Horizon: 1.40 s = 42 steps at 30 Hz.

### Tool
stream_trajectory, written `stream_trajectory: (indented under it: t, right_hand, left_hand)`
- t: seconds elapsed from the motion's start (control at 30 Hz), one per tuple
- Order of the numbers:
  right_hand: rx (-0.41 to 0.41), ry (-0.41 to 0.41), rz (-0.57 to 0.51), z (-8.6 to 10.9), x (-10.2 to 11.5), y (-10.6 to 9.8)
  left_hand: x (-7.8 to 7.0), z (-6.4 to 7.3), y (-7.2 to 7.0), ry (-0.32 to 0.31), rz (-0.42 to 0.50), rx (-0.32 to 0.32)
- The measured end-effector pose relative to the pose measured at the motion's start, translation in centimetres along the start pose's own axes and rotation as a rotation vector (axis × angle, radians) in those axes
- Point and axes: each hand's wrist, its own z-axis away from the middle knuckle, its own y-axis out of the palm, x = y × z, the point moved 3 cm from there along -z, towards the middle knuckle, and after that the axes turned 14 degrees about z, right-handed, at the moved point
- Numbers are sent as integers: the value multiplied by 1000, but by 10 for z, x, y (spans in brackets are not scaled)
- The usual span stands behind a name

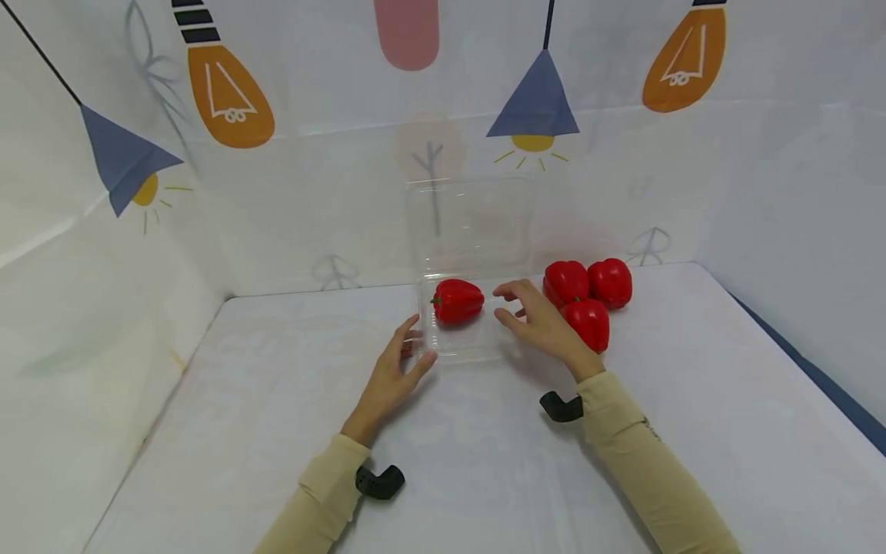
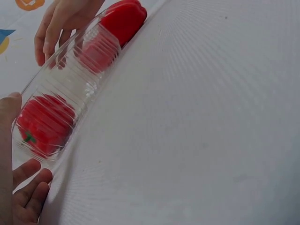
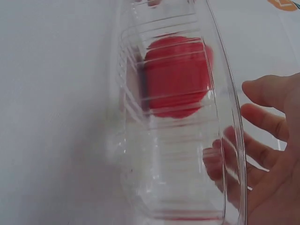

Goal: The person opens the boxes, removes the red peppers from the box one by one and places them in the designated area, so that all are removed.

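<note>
A clear plastic clamshell box (image 1: 460,355) sits on the table with its lid (image 1: 477,227) raised at the back. Inside its left half lies one red bell pepper (image 1: 458,302), green stem to the left. My left hand (image 1: 389,378) is at the box's left side, thumb and fingers spread around the near left corner. Over the right part of the box hovers my right hand (image 1: 543,327), its fingers loosely bent and nothing between them. In the right wrist view the right fingers (image 3: 262,122) show beside and through the clear wall.
Three more red bell peppers (image 1: 566,282) stand clustered just right of the box, partly behind the right hand. White cloth covers the table (image 1: 291,385). A printed curtain (image 1: 332,192) hangs behind the table's far edge. Each wrist wears a black camera mount (image 1: 381,483).
</note>
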Motion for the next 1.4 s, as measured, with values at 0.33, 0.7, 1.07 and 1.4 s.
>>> stream_trajectory:
  t: [0.33, 0.7, 1.07, 1.4]
  right_hand:
    - [14, -28, 81, -11, 16, 15]
    - [-28, -88, 103, -20, 29, 25]
    - [-27, -121, 146, -28, 32, 33]
    - [13, -133, 147, -36, 36, 39]
  left_hand:
    - [-4, -1, 0, 7, 3, -15]
    - [2, -2, 2, -32, 7, 6]
    - [33, -8, 3, 27, -11, -17]
    - [31, -8, 0, 50, -67, -28]
